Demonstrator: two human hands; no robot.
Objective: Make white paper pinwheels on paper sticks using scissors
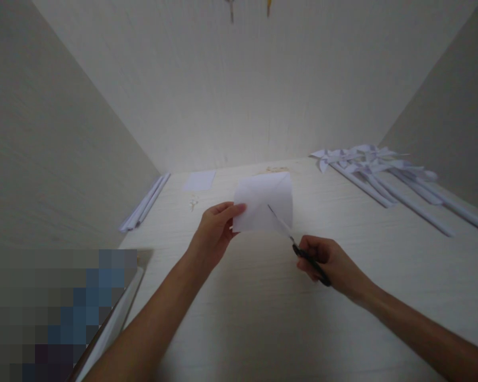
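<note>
My left hand pinches the left edge of a white paper sheet, thumb on top and fingers beneath. Diagonal crease lines run across the sheet, which is held above the table. Scissors with black handles are gripped in my right hand. Their blades reach up and left over the lower right part of the paper, with the tip near its middle. Whether the blades lie around the paper or only over it, I cannot tell.
Paper pinwheels on rolled paper sticks lie at the right. White paper rolls rest along the left wall, near a loose paper square. Small light-brown bits are on the table. Walls enclose the back and sides.
</note>
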